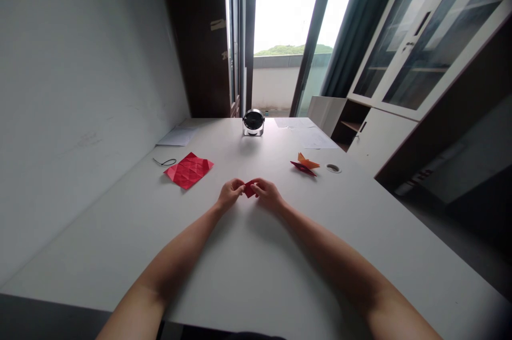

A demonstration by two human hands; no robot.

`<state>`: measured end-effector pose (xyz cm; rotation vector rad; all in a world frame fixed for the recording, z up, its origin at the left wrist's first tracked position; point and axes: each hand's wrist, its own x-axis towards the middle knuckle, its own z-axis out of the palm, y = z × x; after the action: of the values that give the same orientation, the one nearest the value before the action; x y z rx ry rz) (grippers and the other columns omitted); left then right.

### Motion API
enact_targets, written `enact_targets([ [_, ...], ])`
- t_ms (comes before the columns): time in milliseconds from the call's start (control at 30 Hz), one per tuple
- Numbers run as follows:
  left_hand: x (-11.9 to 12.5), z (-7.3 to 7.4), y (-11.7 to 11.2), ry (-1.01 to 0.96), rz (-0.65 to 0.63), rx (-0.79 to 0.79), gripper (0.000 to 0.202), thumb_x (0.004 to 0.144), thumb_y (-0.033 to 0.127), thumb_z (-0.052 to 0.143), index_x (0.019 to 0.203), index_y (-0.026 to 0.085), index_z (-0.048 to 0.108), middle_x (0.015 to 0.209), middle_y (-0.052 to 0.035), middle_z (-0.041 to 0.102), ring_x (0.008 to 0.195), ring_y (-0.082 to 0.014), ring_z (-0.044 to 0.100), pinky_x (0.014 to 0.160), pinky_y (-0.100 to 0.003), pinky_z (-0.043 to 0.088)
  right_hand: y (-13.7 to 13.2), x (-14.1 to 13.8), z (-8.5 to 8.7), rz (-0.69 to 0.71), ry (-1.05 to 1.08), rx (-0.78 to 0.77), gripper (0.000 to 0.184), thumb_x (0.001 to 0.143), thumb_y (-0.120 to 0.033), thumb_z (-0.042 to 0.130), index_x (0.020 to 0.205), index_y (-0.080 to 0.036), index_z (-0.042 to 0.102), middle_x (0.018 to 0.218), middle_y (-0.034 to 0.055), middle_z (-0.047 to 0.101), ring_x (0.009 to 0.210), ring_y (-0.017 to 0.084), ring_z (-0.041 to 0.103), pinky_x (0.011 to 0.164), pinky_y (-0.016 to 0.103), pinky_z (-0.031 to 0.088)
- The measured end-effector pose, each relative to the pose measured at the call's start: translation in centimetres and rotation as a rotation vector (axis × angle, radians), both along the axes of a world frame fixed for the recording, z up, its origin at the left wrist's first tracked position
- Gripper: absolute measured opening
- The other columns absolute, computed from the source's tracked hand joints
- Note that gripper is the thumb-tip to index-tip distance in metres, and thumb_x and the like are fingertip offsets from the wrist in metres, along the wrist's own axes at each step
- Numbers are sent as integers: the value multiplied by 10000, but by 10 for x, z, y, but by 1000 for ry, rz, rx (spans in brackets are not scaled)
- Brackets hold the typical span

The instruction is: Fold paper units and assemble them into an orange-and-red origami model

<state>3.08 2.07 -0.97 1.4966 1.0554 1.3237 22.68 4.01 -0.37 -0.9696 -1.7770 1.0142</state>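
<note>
Between my two hands is a small folded piece of red paper (249, 189), held just above the middle of the white table. My left hand (231, 192) pinches its left edge with thumb and fingers. On the other side my right hand (269, 193) grips the right edge in the same way. Off to the left lies a larger creased sheet of red paper (189, 170), flattened out with a grid of folds. To the right rest an orange folded paper piece (308, 161) and a dark red folded paper piece (303, 168), touching or overlapping.
A roll of tape (333, 168) lies at the right and a thin black cord (165, 162) at the left. Near the table's far edge stands a round black device on a stand (253, 122). White papers (178, 136) lie by the wall; more sheets (318, 139) are at the back right.
</note>
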Motion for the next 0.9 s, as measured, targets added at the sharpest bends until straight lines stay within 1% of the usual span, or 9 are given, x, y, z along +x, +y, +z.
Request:
enact_targets([
  [67,0,-1,0,1,23,21,225,820,365,691,855,145,654,746,-22,667,663,-126,607,629,-249,499,2,-1,-2,-16,-39,4,307,862,-484,606,857,-183,670,631,14,653,543,129,548,536,248,422],
  [133,1,-2,1,-3,34,28,225,820,368,692,850,149,651,744,-18,661,661,-125,602,628,-249,497,2,-2,-3,-24,-52,9,297,866,-472,594,794,-188,639,602,0,626,526,121,519,523,244,394],
  [367,-1,-2,3,13,-35,-25,289,832,419,689,869,132,680,753,-45,685,679,-138,618,641,-258,503,-2,-1,2,-15,-54,27,260,885,-435,571,797,-195,618,608,-9,614,533,118,515,528,241,380],
  [567,0,-2,0,18,-19,5,297,824,437,709,863,144,680,765,-38,681,687,-139,618,659,-263,519,-1,-2,0,-5,-130,23,259,863,-422,578,746,-191,600,600,-12,618,533,113,524,515,230,366],
  [700,0,-2,-1,42,11,30,272,838,423,692,882,155,679,786,-37,683,705,-144,626,670,-263,519,-1,-1,1,-17,-185,69,272,873,-409,565,707,-195,588,579,-18,600,533,108,500,511,225,341],
  [800,-1,-2,1,67,15,14,274,845,423,675,891,153,686,789,-41,695,699,-149,631,675,-268,515,-3,-1,3,-45,-168,102,273,875,-404,566,701,-195,588,582,-14,605,529,106,488,514,227,343],
  [900,-2,-2,2,99,8,8,280,851,424,657,878,149,705,765,-40,699,698,-157,633,685,-272,513,-4,-1,5,-47,-135,85,260,873,-398,570,717,-192,595,582,-10,609,529,108,503,516,227,355],
])
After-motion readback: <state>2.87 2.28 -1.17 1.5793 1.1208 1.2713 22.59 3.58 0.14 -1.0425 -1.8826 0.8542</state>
